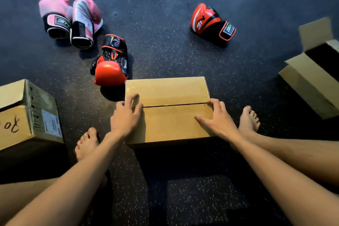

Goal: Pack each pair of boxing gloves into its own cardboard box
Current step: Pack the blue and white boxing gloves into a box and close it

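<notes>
Pressing down on closed cardboard box [170, 91], left hand [126, 119], right hand [218, 117], fingers [134, 97] spread, unclenched

My view is dim, soft and slightly grainy. Light falls from above and ahead, so the closed brown cardboard box [168, 121] throws a dark shadow toward me across the speckled dark rubber floor [165, 51]. The open tan cardboard box [310, 80] at the right edge smears and bends.

Closed box [167, 110] dead centre, with one glove [111, 64] touching its 11 o'clock corner. Glove pair [69, 20] beyond at 10 o'clock, another glove [211, 22] out at 1 o'clock, open box [315, 75] at 3, third box [27, 113] at 9.
</notes>
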